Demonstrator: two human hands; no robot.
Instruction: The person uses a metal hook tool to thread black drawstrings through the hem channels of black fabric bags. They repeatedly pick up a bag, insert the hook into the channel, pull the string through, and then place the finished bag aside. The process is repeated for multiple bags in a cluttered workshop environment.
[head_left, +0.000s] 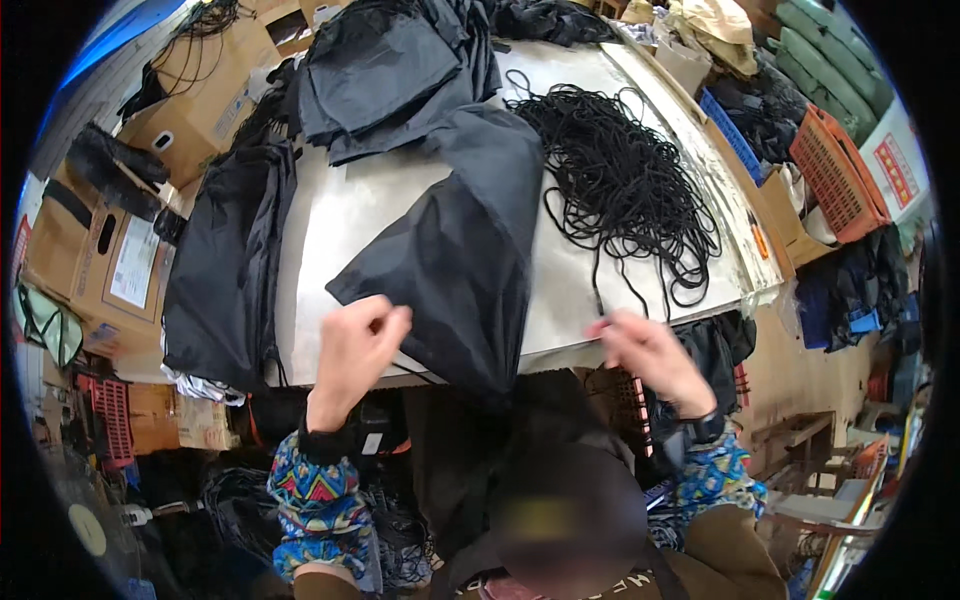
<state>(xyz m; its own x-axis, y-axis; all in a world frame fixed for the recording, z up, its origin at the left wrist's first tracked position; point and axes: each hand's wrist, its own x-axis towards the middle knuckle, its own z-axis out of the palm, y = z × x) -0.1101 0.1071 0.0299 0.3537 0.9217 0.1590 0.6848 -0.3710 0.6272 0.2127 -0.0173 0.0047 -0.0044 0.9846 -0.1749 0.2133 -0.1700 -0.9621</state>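
pale metal-topped desk [340,215] fills the middle, its near edge just beyond both hands. left hand [355,345] sits at the near edge, fingers pinched together on the lower corner of a black fabric bag [455,255] that lies across the desk and droops over the edge between the hands. right hand [645,350] is off to the other side, just past the desk edge, fingers curled around a thin black cord [597,290] (grip looks closed, the cord itself is hard to trace through the fingers). the cord runs up from the right hand into a big loose tangle of black cord [620,175] piled on the desk beyond that hand. the hands are well apart, the bag between them.

beyond the left hand a stack of more black fabric [390,70] covers the far part of the desk, and another black heap [225,270] hangs over the desk's side outboard of the left hand. cardboard boxes [110,250] stand further out on that side. outboard of the right hand: an orange plastic crate [835,175], a blue crate [730,130], dark bundles on the floor. below the hands, patterned sleeves [315,495] and cluttered floor (mostly dark, hard to read).
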